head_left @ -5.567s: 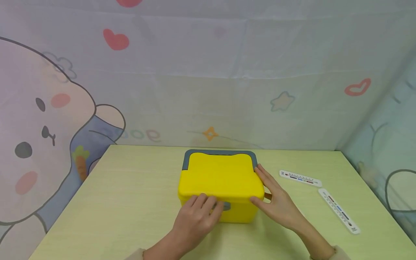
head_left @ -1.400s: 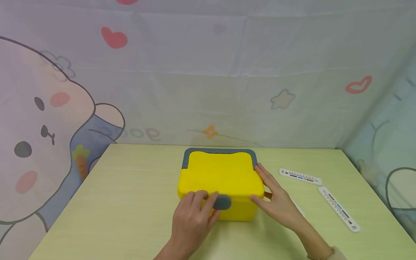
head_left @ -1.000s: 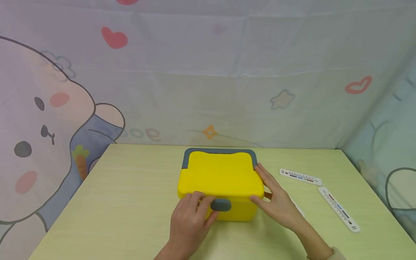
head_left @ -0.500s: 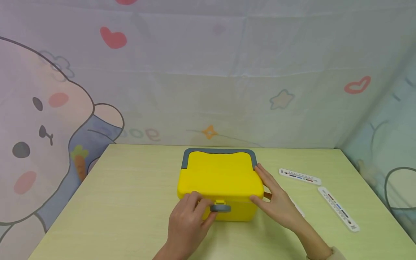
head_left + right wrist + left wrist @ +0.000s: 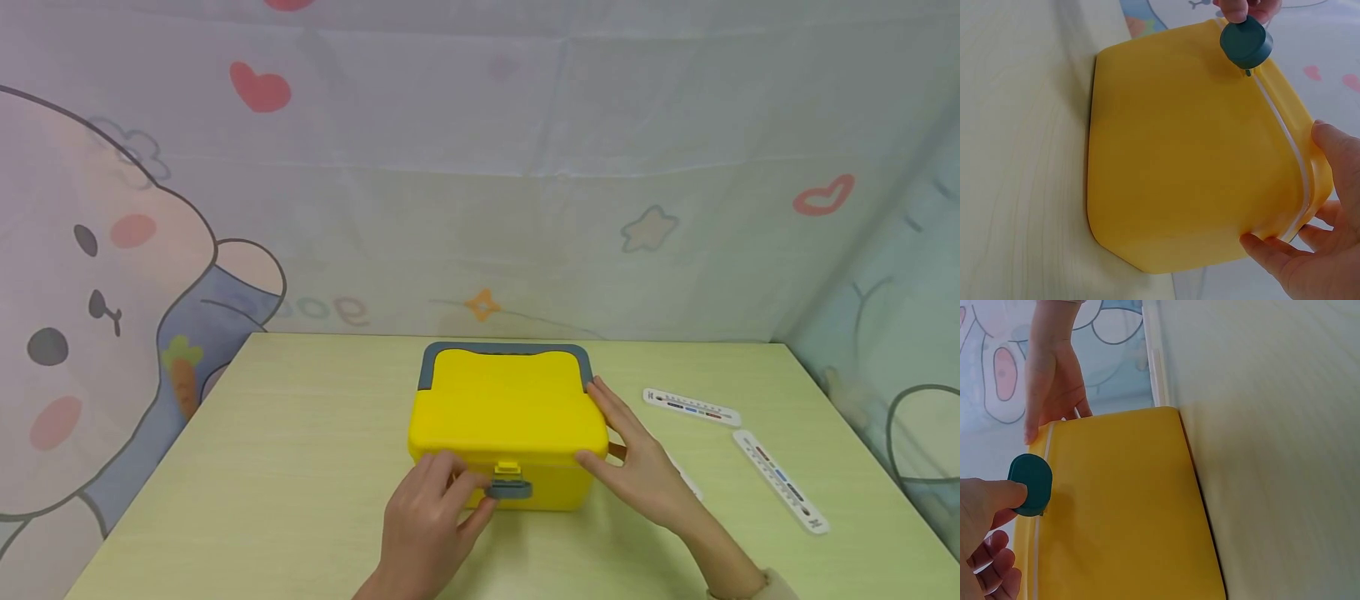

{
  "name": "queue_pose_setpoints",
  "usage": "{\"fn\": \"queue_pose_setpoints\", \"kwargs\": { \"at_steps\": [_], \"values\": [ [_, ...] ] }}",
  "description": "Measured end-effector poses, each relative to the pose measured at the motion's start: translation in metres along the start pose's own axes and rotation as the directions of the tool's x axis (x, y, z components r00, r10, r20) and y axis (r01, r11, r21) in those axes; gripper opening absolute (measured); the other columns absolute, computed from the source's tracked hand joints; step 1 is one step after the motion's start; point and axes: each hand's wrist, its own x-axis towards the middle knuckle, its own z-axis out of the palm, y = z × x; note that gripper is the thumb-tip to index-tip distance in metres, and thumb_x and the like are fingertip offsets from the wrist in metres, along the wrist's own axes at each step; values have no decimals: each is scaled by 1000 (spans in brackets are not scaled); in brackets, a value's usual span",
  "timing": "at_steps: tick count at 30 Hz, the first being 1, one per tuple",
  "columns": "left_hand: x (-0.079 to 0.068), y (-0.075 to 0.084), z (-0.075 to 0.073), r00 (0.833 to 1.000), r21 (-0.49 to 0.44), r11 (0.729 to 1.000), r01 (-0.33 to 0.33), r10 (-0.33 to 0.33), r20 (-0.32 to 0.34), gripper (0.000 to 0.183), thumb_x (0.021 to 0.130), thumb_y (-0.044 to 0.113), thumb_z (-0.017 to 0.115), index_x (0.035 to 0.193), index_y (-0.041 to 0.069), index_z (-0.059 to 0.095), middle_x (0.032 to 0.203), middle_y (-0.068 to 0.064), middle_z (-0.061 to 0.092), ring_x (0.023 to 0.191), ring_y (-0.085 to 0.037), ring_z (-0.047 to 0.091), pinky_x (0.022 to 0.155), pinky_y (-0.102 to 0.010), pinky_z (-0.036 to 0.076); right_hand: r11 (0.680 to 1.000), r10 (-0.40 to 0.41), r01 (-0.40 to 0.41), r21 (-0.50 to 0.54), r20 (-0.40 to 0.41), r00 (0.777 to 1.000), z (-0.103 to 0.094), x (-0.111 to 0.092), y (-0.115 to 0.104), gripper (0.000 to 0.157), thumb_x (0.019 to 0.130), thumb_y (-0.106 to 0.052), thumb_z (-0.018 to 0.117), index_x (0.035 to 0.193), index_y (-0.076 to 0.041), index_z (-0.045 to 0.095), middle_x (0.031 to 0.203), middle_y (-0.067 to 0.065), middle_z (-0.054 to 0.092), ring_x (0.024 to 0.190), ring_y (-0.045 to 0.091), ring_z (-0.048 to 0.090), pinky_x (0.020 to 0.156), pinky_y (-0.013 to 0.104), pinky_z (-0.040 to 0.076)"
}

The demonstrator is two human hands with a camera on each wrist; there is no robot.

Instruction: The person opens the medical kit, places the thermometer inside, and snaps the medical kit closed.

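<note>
A yellow lidded box (image 5: 510,404) stands on the table with its lid down and a grey carry handle (image 5: 507,347) folded along the back of the lid. At its front, my left hand (image 5: 426,512) pinches the grey latch (image 5: 512,489) between thumb and index finger; it looks dark green in the left wrist view (image 5: 1037,478). The latch sticks outward, below a yellow tab (image 5: 507,467) on the lid's rim. My right hand (image 5: 647,477) rests against the right side of the box, fingers extended along the lid's edge and thumb at the front corner.
Two white thermometers (image 5: 692,407) lie right of the box, one (image 5: 781,482) slanting toward the table's right edge. Another white strip (image 5: 686,477) is partly hidden behind my right hand. A brown strap (image 5: 617,451) shows at the box's right side. A patterned cloth (image 5: 480,208) hangs behind.
The latch has swung down and away from the lid, exposing the yellow tab. My left hand has moved slightly down and left with it. My right hand and the box have stayed in place.
</note>
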Motion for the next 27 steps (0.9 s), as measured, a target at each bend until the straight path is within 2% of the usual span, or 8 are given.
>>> {"fn": "queue_pose_setpoints", "kwargs": {
  "at_steps": [14,20,27],
  "values": [
    [-7,-3,3,999,20,999,-42,41,25,22,62,25,83,75,19,67,76,6,48,63,-9,42,53,-15,33,1000,13,-13,-4,5,1000,0,0,-1,75,85,-32,65,147,-26,23,154,-2,12,136,27,28,89,35,48],
    [-8,-4,4,998,25,999,-41,40,43,21,63,26,82,75,20,66,77,6,49,64,-9,42,54,-16,35,1000,14,-14,-1,4,1000,0,0,-1,76,85,-32,65,147,-26,22,154,-5,12,136,26,28,89,35,48],
    [-10,-4,8,998,60,997,-41,38,53,25,61,26,84,75,21,65,76,7,49,64,-7,42,53,-17,36,1000,12,-12,-1,3,1000,1,1,0,75,85,-32,65,147,-28,23,154,-1,12,135,27,29,89,34,48]
  ]
}}
